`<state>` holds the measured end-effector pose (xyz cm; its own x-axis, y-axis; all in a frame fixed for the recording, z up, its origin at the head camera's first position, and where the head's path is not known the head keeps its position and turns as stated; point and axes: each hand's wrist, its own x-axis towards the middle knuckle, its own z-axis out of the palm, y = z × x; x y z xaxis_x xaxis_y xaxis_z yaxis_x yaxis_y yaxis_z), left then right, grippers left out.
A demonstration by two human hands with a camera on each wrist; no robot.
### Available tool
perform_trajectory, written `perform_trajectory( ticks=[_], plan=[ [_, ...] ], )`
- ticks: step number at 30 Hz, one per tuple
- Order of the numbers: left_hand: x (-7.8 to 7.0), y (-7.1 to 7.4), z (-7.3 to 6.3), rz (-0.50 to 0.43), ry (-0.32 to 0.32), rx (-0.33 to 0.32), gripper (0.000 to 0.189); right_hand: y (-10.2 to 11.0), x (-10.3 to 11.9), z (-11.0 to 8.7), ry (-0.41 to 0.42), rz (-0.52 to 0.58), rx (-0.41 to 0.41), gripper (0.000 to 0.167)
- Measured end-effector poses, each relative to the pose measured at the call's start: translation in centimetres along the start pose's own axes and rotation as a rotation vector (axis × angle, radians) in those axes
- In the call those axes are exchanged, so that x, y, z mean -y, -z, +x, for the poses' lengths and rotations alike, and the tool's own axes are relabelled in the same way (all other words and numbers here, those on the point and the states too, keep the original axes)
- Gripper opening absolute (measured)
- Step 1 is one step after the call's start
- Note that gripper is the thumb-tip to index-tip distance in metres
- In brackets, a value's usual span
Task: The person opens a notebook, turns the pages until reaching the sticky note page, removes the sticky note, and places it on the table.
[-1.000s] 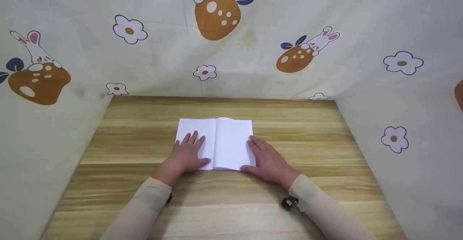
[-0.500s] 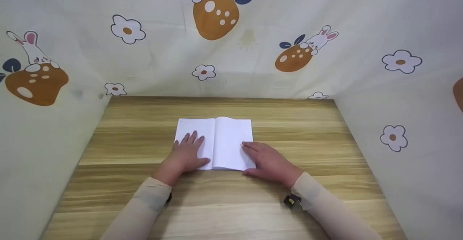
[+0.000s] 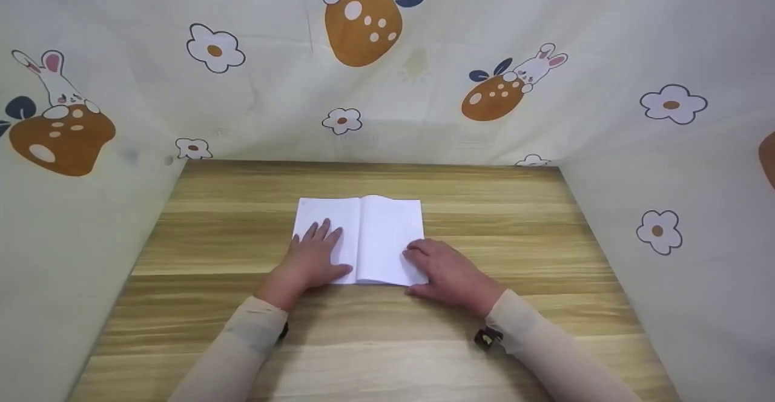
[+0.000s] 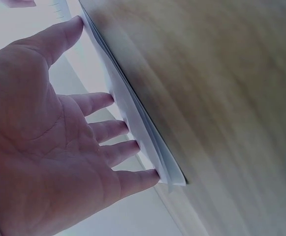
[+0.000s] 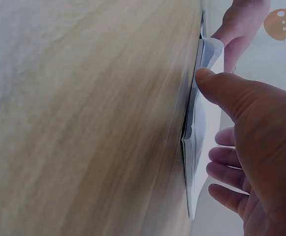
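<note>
An open notebook (image 3: 387,226) with white pages lies on the table, its spine running away from me. My left hand (image 3: 312,263) rests on the left page with straight, spread fingers. In the left wrist view its fingertips (image 4: 133,146) meet the paper, and the thumb points toward the spine. At the right page's lower outer corner is my right hand (image 3: 454,272), fingers slightly bent over the page edge and thumb near the bottom edge. The right wrist view shows the right hand's fingers (image 5: 226,172) loosely bent, with nothing between them and the thumb.
Wood-grain table (image 3: 527,220) surrounds the notebook. Pale cloth walls (image 3: 418,129) printed with rabbits and flowers enclose its back and sides. A small black device (image 3: 486,337) is strapped at the right wrist.
My right hand's fingers have slid from the outer edge of the right page slightly inward and toward me, and bent a little more. The left hand and notebook have stayed in place.
</note>
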<state>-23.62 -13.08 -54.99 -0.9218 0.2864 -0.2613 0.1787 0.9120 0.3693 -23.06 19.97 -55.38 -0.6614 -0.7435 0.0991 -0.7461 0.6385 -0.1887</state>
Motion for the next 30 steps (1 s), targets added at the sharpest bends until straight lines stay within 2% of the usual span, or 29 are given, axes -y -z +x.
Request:
perform_trajectory(
  ticks=[9,16,30],
  plan=[
    [0.11,-0.14,0.14,0.006,-0.004,-0.007,0.092,-0.28,-0.03,0.16,0.039,-0.042,-0.035,0.065],
    [0.25,-0.24,0.23,0.014,0.005,-0.005,0.093,-0.32,0.06,0.32,0.055,-0.044,-0.030,0.060],
    [0.22,-0.23,0.04,0.015,-0.004,-0.012,0.092,-0.49,0.35,0.51,0.094,-0.097,-0.034,0.039]
  ],
)
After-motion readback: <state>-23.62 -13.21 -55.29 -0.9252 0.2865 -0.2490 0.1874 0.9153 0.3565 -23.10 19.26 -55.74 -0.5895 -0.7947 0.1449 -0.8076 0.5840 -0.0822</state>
